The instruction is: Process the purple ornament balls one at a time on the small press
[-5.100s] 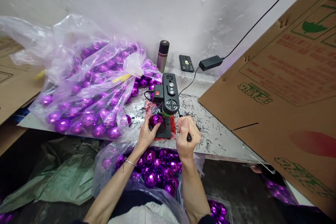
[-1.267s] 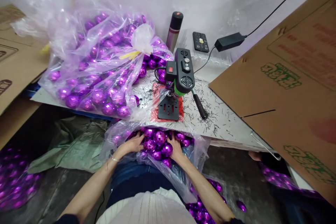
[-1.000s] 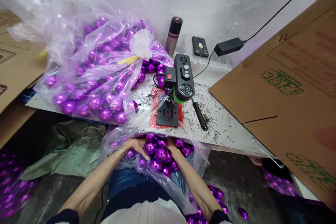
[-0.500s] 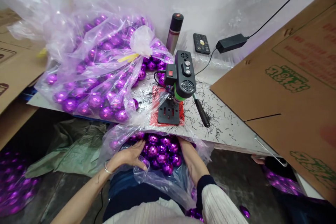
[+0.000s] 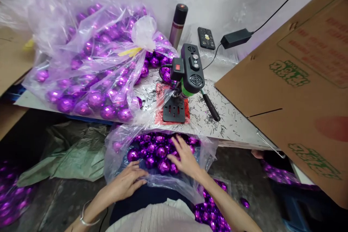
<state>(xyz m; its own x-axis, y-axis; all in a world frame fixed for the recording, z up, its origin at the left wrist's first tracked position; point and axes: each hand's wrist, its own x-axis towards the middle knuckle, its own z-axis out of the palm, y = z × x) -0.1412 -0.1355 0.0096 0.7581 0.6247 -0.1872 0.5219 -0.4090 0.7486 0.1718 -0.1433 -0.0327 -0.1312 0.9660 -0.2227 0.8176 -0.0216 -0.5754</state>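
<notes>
A clear plastic bag (image 5: 168, 183) lies open across my lap below the table edge, with shiny purple mirror-faceted balls (image 5: 161, 151) inside. My left hand (image 5: 127, 183) rests on the bag's near left rim, fingers extended and thumb apart, beside the balls. Over the right part of the pile, my right hand (image 5: 185, 157) has its fingers spread, with the fingertips at the balls and nothing gripped. Just beyond the bag stands a small black bench drill press (image 5: 192, 67), its base plate (image 5: 174, 110) on a red sheet.
A large tied bag of purple balls (image 5: 95, 98) fills the table's left. Behind the drill stand a flask (image 5: 178, 25), a phone (image 5: 206, 38) and a power adapter (image 5: 236, 38). A cardboard box (image 5: 299, 79) flanks the right. Black bits litter the white tabletop (image 5: 233, 123). More balls (image 5: 212, 210) lie below right.
My right hand has come up out of the pile and now spreads over the balls. My left hand has moved down and left to the bag's rim. The balls have shifted in the bag.
</notes>
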